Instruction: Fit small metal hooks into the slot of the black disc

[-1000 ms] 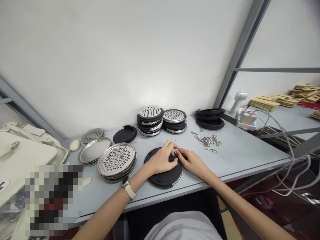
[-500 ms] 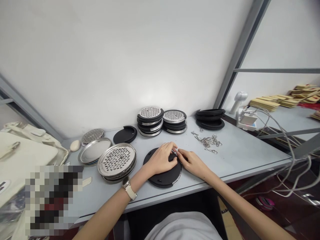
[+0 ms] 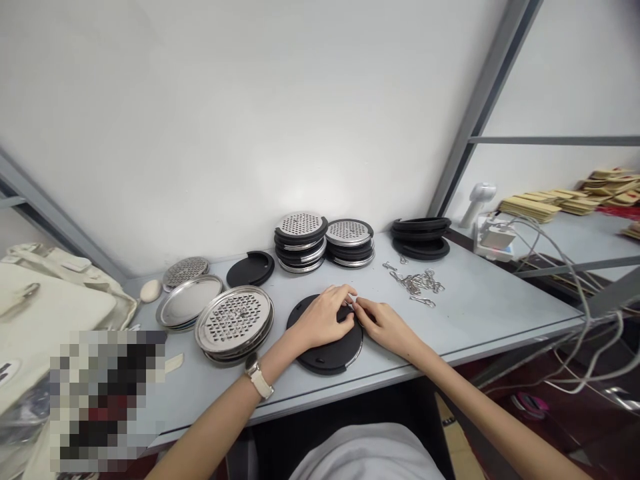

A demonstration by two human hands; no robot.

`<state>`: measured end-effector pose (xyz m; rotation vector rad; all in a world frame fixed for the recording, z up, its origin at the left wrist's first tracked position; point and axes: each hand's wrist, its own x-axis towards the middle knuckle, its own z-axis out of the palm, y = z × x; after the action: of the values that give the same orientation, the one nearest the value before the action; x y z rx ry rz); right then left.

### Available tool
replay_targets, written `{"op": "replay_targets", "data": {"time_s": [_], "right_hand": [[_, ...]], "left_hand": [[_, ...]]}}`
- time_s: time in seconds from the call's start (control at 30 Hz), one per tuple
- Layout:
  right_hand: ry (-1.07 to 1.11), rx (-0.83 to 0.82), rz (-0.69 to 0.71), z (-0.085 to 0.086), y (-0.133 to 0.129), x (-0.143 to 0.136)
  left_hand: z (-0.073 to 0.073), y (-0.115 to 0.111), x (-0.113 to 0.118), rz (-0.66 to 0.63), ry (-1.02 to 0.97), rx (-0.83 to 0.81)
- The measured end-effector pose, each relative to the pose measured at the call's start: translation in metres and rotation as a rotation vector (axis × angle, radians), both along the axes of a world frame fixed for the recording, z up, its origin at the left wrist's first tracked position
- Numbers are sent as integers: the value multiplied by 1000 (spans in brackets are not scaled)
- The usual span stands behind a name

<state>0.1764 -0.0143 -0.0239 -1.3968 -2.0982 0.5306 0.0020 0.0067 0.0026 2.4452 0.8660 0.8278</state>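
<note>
A black round grater base [image 3: 327, 357] lies flat on the table, with a thin metal edge showing along its lower right. My left hand [image 3: 325, 317] rests over it, thumb on top and fingers bent towards its far right rim. My right hand [image 3: 384, 325] is closed in a pinch at that same rim, its fingertips close to the left ones. Between them shows a tiny shiny bit of metal, mostly hidden by the fingers. To the right lies a loose pile of metal snap hooks [image 3: 417, 283].
Grater plates [image 3: 235, 320] are stacked on the left beside plain metal discs [image 3: 193, 301]. Assembled graters [image 3: 300, 243] stand by the wall, near more black bases [image 3: 421, 247] and a single one [image 3: 251, 269]. Cables [image 3: 575, 280] hang at the right; cream bags [image 3: 60, 293] lie left.
Hardly anything differs. Both hands stay at the base's rim, and the small metal bit between the fingertips shows less than before.
</note>
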Motion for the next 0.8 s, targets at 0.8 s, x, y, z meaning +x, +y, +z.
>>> {"op": "replay_targets", "data": {"time_s": [0.8], "right_hand": [[81,-12,-24,-1,0,-1]], "left_hand": [[3,0,1,-32,-36,-19]]}}
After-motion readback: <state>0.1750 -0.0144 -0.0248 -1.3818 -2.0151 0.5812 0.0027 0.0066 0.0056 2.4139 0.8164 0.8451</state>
